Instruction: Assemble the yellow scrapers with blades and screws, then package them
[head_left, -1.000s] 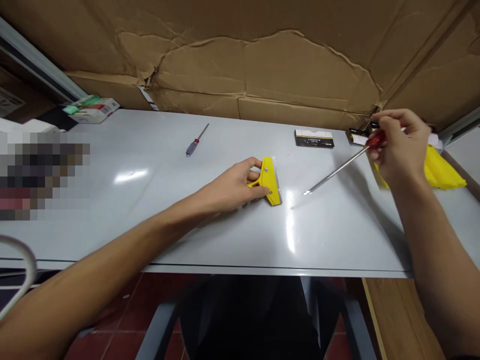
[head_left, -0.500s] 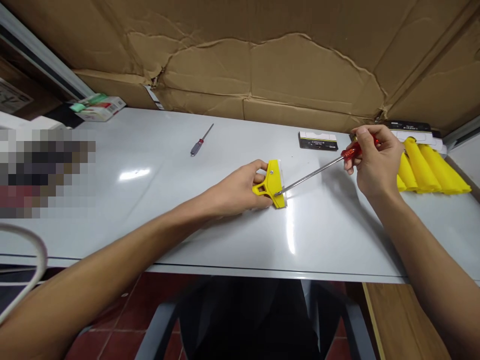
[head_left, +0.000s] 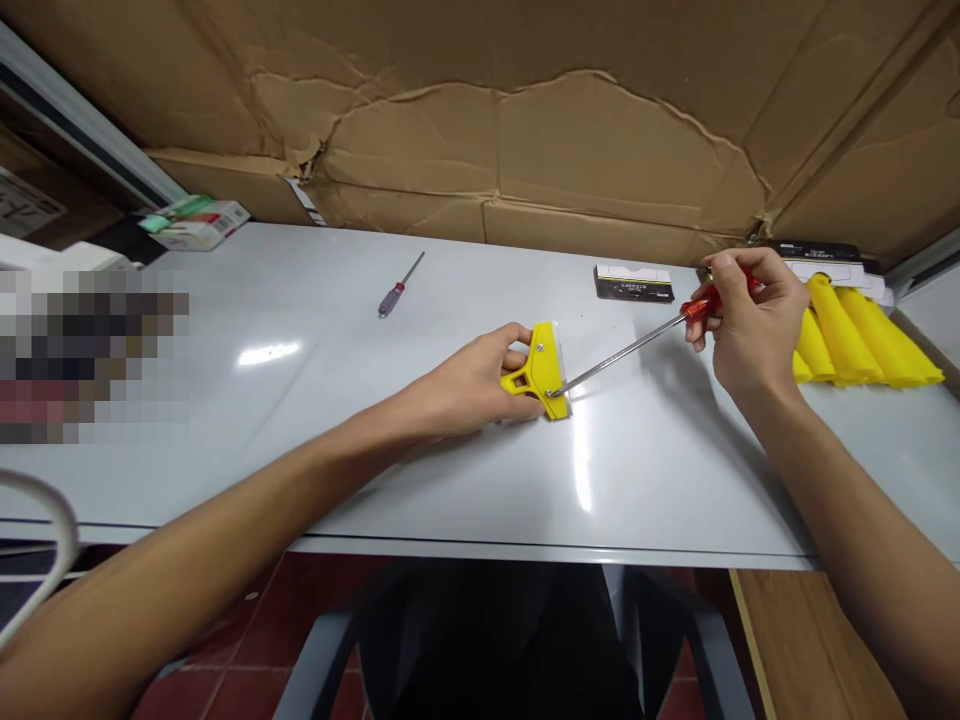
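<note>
My left hand (head_left: 484, 375) is closed on a yellow scraper (head_left: 547, 365) with a metal blade along its right edge, holding it just over the white table. Two screws show on the scraper's face. In my right hand (head_left: 754, 310) is a long screwdriver (head_left: 626, 352) with a red handle, its shaft slanting down to the left. The tip meets the lower screw of the scraper. Part of the red handle is hidden by my fingers.
A small grey-handled screwdriver (head_left: 399, 288) lies on the white table (head_left: 450, 490). A black and white box (head_left: 634, 283) sits at the back. Several yellow scraper handles or sleeves (head_left: 862, 335) lie at the right. Behind stands cardboard (head_left: 600, 150); at the back left is a small carton (head_left: 199, 224).
The view has shifted slightly. Both hands stay nearly in place, with the screwdriver tip still at the scraper's lower screw.
</note>
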